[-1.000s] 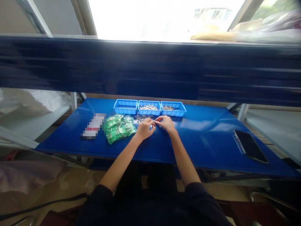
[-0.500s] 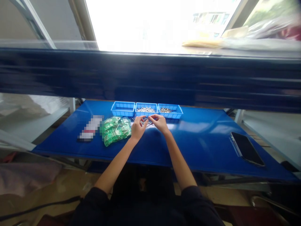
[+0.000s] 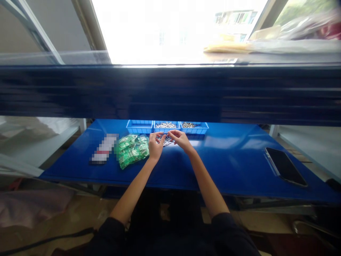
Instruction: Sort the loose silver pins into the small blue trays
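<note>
Blue tabletop (image 3: 229, 163) bears green packets (image 3: 132, 151) left of the metal pins (image 3: 167, 141); left hand (image 3: 155, 147) and right hand (image 3: 180, 138) curl over the pins' near edge — whether fingertips pinch any cannot be told — with blue trays (image 3: 140, 129) just beyond the pins.

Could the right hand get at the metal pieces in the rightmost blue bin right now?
Probably yes: the bin holding the metal pieces sits just beyond the right hand, nothing visible between, though the blue beam hides the bin's far edge.
</note>
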Demonstrator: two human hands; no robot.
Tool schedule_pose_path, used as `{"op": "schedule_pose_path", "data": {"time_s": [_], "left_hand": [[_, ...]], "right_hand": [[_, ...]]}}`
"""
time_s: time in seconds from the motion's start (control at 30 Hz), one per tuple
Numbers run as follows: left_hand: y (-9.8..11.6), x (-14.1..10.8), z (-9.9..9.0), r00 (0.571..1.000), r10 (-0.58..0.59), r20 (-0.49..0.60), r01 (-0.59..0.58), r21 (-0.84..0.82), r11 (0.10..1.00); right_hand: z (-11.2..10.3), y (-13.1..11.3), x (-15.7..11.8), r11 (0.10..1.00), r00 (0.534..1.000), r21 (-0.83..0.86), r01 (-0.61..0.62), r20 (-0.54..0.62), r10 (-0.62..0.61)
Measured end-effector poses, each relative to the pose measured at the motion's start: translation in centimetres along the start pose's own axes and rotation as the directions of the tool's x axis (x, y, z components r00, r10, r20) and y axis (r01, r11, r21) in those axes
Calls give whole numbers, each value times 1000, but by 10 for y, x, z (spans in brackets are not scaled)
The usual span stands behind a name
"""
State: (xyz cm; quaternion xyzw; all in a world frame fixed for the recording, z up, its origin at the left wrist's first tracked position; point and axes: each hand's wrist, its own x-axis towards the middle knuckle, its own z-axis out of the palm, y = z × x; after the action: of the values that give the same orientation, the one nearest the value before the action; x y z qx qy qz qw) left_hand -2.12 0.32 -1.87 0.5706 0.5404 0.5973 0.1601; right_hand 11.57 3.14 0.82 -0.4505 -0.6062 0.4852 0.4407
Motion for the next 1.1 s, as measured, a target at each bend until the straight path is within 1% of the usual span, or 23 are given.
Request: {"op": "schedule_pose_path", "data": {"time_s": [0.1, 0.2, 0.27, 0.37, 0.43, 0.53, 0.6, 0.67, 0.73, 0.8, 0.9, 0.97, 1.03, 1.1], "left_hand": [[-1, 1, 0, 999, -32, -15, 32, -2, 999], [0, 2, 0, 999, -34, -34, 33, -29, 999], [1, 2, 0, 999, -22, -50, 20, -53, 998], [4, 1, -1, 998, -10, -66, 5, -72, 997], [6, 0, -1, 998, -10, -56, 6, -70, 998], [8, -2, 0, 999, -8, -42, 5, -64, 998], [9, -3, 0, 998, -11, -56, 7, -75, 997], [10, -4, 0, 997, -21, -76, 14, -91, 996], [10, -4, 0, 997, -27, -69, 20, -99, 995], [11, -5, 1, 999, -18, -36, 15, -94, 995], [11, -7, 3, 996, 34, 77, -30, -60, 998], [11, -8, 5, 989, 56, 137, -54, -20, 998], [11, -9, 6, 988, 55, 143, -56, 5, 998], [11, -8, 6, 993, 49, 108, -49, 2, 999]], "right_hand": [[1, 0, 0, 1000, 1000, -4, 13, -6, -13], [1, 0, 0, 1000, 1000, 4, 4, 3, -4], [1, 0, 0, 1000, 999, 1, 3, 42, -3], [2, 3, -1, 1000, 990, -27, 11, 138, -7], [3, 4, -2, 999, 981, -42, 14, 195, -6], [3, 4, -2, 999, 970, -39, 27, 241, -17], [3, 2, -3, 999, 972, -30, 30, 232, -22], [2, -1, -4, 1000, 979, -11, 18, 204, -15], [2, -3, -5, 1000, 986, 27, 4, 165, -8], [2, -5, -6, 997, 993, 80, -6, 118, -4], [2, -4, -5, 993, 998, 121, -9, 57, 2], [3, -3, -4, 994, 999, 113, -7, 49, 2], [3, -1, -3, 995, 999, 102, -11, 42, 7], [2, 0, -2, 995, 1000, 100, -15, 15, 14]]}}
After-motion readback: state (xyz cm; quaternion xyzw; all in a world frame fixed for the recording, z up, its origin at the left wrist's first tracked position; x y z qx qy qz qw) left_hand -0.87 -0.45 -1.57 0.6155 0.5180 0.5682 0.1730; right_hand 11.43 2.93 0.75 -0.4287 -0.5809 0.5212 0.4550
